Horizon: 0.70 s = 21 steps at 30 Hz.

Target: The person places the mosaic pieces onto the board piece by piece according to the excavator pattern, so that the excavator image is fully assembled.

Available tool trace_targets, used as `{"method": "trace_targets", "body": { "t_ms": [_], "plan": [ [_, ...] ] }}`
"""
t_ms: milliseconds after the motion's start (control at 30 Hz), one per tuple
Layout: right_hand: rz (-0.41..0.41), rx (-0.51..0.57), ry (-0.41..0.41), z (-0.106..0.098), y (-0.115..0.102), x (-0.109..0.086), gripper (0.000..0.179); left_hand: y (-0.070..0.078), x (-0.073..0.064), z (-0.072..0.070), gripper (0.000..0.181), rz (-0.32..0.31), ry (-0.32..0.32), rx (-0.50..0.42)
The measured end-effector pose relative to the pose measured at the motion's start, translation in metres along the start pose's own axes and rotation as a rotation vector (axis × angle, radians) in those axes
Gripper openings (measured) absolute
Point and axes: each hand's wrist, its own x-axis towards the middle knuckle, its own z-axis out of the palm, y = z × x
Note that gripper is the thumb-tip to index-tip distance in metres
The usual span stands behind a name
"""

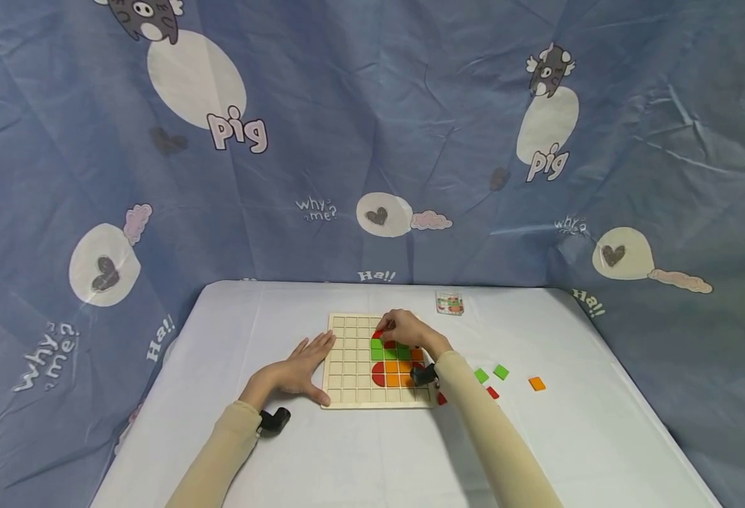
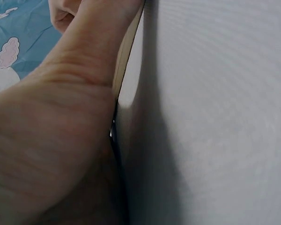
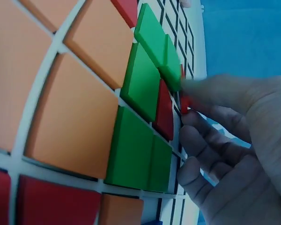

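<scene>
A wooden grid board [image 1: 350, 360] lies on the white table. My left hand [image 1: 299, 367] is spread beside it, fingertips and thumb at its left edge; the left wrist view shows the palm side [image 2: 51, 126] close over the cloth. Over the upper part of the grid, my right hand [image 1: 407, 330] pinches a small red tile [image 3: 184, 104] between thumb and fingers, partly hidden by them. Just below that tile sit green tiles [image 1: 390, 354] in the grid. Orange tiles [image 1: 398, 374] fill cells nearer me, with a rounded red tile [image 1: 379, 374] to their left.
Right of the board lie loose tiles: green [image 1: 501, 372], orange [image 1: 537, 384] and red [image 1: 493, 393]. A small pattern card [image 1: 450, 304] lies near the table's back edge. Blue printed cloth [image 1: 322, 141] hangs behind and at both sides.
</scene>
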Motion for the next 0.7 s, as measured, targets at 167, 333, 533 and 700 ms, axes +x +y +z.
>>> {"method": "trace_targets", "body": {
  "t_ms": [167,333,533,700],
  "plan": [
    [-0.018,-0.01,0.007,0.0017,-0.0006,-0.0006,0.013,-0.0002,-0.0001,0.0006,0.139,0.002,0.003,-0.001],
    [-0.012,-0.014,0.008,0.0007,-0.004,-0.0013,0.013,0.0018,-0.0012,-0.0002,0.138,0.002,0.006,-0.005],
    [0.006,-0.009,0.029,0.0031,-0.0033,0.0014,0.012,-0.0016,-0.0004,0.0005,0.139,0.002,-0.008,-0.008],
    [0.013,-0.019,0.058,0.0045,-0.003,0.0046,0.012,-0.0036,0.0004,0.0015,0.138,0.007,-0.006,0.011]
  ]
}}
